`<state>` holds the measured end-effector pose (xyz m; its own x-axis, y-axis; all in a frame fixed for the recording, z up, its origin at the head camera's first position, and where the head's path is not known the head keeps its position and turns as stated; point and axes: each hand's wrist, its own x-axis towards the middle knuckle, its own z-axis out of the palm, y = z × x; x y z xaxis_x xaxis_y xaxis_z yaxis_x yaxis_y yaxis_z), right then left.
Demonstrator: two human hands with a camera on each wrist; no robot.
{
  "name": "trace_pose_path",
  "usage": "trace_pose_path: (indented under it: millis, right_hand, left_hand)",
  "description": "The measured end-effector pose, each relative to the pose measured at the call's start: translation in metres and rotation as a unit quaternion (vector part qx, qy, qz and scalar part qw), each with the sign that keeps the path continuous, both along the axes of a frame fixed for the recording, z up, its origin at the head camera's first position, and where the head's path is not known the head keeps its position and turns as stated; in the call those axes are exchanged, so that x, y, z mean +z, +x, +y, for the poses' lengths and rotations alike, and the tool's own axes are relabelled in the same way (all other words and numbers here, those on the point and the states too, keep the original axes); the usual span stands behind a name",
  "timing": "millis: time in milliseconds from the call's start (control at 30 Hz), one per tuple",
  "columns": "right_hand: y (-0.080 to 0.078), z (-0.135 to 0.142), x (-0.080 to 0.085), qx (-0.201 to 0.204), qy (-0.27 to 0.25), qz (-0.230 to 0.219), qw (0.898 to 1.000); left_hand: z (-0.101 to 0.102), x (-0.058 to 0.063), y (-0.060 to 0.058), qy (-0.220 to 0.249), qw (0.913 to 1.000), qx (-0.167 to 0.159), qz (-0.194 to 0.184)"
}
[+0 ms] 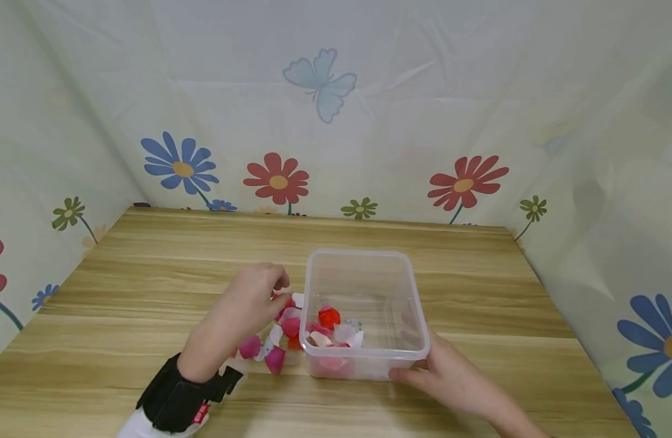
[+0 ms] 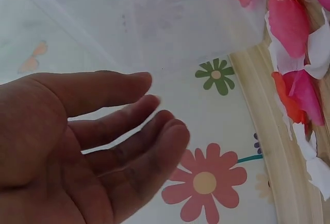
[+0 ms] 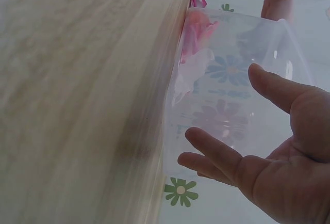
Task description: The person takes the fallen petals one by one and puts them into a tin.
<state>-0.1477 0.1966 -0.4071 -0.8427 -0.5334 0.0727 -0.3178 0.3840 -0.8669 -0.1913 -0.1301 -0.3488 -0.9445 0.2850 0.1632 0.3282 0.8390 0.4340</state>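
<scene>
A clear plastic box (image 1: 363, 353) with a square rim stands at the middle of the table. Red, pink and white flower petals (image 1: 329, 318) lie inside it, toward its left front. Beside its left wall is a loose pile of similar petals (image 1: 276, 360), pink, white and orange. My left hand (image 1: 256, 298) hovers over the back of this pile. In the left wrist view its fingers (image 2: 149, 154) bend loosely, thumb apart, with nothing between them. My right hand (image 1: 451, 377) rests against the box's front right corner, its thumb and fingers spread along the plastic in the right wrist view.
The wood-grain table (image 1: 166, 274) runs back to a white curtain (image 1: 385, 164) printed with flowers and a butterfly. More of this cloth hangs along the left and right sides. A black strap (image 1: 174, 395) circles the left wrist.
</scene>
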Motion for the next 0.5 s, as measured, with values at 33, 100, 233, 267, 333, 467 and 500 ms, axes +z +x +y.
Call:
trace_pose_path:
  millis: [33,100,233,267,333,467,500]
  right_hand:
    - [0.0,0.0,0.0,0.0,0.0,0.0,1.0]
    - [0.0,0.0,0.0,0.0,0.0,0.0,1.0]
    - [0.0,0.0,0.001,0.0,0.002,0.001,1.0]
    - [0.0,0.0,0.001,0.0,0.003,0.002,1.0]
    - [0.0,0.0,0.001,-0.001,0.007,0.002,1.0]
    - [0.0,0.0,0.001,-0.002,0.008,0.004,1.0]
    - [0.0,0.0,0.001,-0.003,0.007,0.005,1.0]
  left_hand:
    - [0.0,-0.001,-0.001,-0.007,0.9997,0.007,-0.022]
    - [-0.001,-0.003,-0.003,-0.017,0.9978,0.017,-0.062]
    - [-0.004,-0.008,-0.006,-0.032,0.9928,0.024,-0.114]
    - [-0.004,-0.009,-0.007,-0.034,0.9914,0.024,-0.124]
    - [-0.006,-0.013,-0.008,-0.043,0.9894,0.021,-0.138]
    - [-0.007,-0.02,-0.01,-0.052,0.9859,0.016,-0.158]
    - [-0.007,-0.021,-0.011,-0.056,0.9857,0.014,-0.158]
